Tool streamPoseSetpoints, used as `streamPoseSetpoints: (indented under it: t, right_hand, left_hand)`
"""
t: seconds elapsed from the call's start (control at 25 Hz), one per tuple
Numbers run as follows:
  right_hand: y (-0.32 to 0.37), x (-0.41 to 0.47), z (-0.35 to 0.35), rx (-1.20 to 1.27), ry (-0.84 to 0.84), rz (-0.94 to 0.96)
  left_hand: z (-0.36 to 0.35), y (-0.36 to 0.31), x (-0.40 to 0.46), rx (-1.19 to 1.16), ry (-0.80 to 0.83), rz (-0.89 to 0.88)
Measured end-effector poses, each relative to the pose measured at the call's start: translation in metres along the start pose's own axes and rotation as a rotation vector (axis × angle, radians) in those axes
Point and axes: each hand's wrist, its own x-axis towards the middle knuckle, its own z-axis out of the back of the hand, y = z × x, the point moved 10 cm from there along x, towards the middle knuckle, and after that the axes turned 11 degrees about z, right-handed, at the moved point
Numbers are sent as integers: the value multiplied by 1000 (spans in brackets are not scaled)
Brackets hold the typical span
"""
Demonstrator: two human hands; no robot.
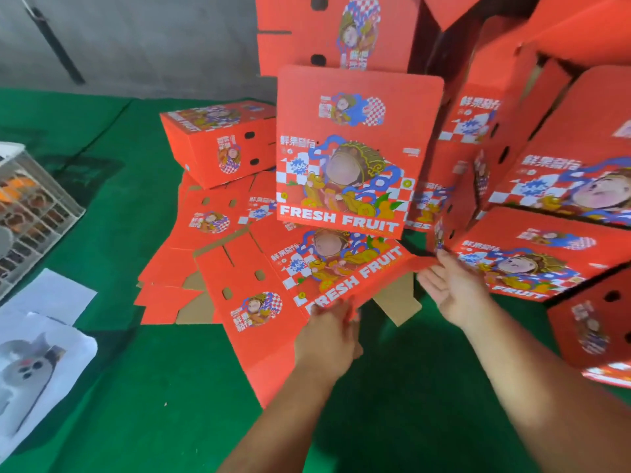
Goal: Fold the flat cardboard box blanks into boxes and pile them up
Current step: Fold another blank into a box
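Note:
A flat red "FRESH FRUIT" box blank (273, 288) lies on top of a fanned stack of blanks (177, 268) on the green table. My left hand (329, 332) grips the near edge of the top blank, fingers curled over it. To the right my right hand (450, 288) is spread with straight fingers, touching the blank's right corner. A folded box (355, 151) stands upright just behind the blanks. Another folded box (218, 141) lies on its side to the left. A pile of folded boxes (532, 261) fills the right side.
A green cloth (153, 387) covers the table. A white wire crate (30, 213) stands at the left edge. White papers and a foam tray (37, 367) lie at the near left. A grey wall (136, 39) is behind, with taller red boxes (334, 32) leaning at the back.

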Motion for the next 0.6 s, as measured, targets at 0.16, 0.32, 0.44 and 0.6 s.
streamPoseSetpoints:
  t: [0.16,0.32,0.44,0.6]
  right_hand:
    - [-20,-69,-14,-391,204,51]
    - [-53,-134,-7,-529,301,245]
    - [-44,-155,15,-809,236,469]
    - [-15,-166,43,-1144,236,589]
  left_hand:
    - [5,-30,5,-232,-29,15]
    - [-22,-57,3,-633,101,107]
    - [-37,-81,-9,-819,237,218]
    - [-33,-107,-35,-1018,336,258]
